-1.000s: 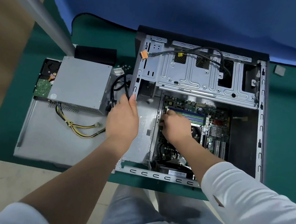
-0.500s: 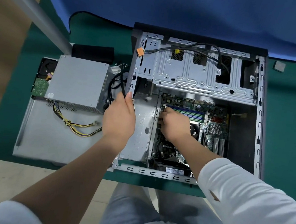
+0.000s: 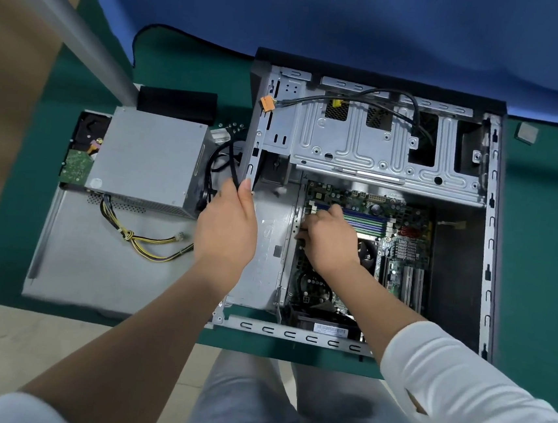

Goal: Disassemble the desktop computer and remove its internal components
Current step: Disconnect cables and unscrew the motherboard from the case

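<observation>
Since half a second ago little has shifted: the right hand [image 3: 331, 240], fingers curled at the motherboard's [image 3: 362, 253] nine o'clock edge, works there as before, its grasp hidden; I'd judge a fastener or memory latch resists. The left hand [image 3: 226, 226] still grips the computer case's [image 3: 488, 231] left wall at its ten o'clock corner. Further, at nine o'clock, the removed power supply [image 3: 146, 157] rests on the side panel [image 3: 95, 268]; black cables [image 3: 414, 105] cross the drive cage [image 3: 379, 146] at twelve

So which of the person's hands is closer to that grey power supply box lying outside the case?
Left. The left hand rests on the case's left wall, right beside the power supply box. The right hand is farther away, inside the case on the motherboard.
</observation>
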A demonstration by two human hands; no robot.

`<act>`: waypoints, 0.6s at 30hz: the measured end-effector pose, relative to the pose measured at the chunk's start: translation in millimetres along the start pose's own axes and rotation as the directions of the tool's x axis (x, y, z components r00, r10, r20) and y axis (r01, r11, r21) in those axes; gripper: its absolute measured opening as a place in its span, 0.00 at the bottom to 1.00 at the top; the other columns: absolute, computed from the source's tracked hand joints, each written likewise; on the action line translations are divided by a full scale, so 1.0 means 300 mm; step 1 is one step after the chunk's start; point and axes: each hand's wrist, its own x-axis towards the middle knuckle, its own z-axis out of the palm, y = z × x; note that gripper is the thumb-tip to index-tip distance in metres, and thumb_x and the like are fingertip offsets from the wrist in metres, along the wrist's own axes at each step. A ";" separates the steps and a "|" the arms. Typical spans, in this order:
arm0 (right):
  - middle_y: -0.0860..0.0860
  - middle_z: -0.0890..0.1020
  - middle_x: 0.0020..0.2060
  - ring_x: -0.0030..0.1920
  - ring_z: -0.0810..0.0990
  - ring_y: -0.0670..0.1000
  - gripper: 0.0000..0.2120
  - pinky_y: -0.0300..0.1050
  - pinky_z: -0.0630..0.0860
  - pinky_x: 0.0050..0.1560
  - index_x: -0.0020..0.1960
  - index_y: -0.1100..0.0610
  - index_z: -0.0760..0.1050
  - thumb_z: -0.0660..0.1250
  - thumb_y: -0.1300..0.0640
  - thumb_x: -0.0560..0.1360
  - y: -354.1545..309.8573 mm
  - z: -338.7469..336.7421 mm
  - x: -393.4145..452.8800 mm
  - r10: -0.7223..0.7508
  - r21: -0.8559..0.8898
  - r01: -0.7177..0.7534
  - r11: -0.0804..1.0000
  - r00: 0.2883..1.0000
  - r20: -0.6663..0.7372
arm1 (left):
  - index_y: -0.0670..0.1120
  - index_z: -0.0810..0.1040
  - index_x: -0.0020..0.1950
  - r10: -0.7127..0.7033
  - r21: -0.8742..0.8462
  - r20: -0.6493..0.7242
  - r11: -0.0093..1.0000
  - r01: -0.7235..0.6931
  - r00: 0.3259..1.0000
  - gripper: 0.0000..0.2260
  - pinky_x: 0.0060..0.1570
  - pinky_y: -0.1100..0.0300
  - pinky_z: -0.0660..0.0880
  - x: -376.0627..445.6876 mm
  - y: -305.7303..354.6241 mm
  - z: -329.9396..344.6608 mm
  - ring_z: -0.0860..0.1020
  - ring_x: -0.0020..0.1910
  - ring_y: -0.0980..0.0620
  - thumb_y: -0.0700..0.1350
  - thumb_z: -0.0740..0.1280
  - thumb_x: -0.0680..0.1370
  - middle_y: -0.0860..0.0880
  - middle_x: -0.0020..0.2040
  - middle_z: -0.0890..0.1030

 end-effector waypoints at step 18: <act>0.48 0.76 0.44 0.58 0.67 0.56 0.01 0.55 0.62 0.55 0.40 0.53 0.71 0.63 0.57 0.70 -0.048 -0.032 0.018 0.245 0.039 -0.253 0.967 0.960 0.137 | 0.41 0.69 0.53 0.004 -0.012 0.011 1.000 -0.004 1.000 0.21 0.39 0.51 0.69 -0.005 0.007 -0.006 0.75 0.42 0.41 0.55 0.44 0.82 0.42 0.43 0.77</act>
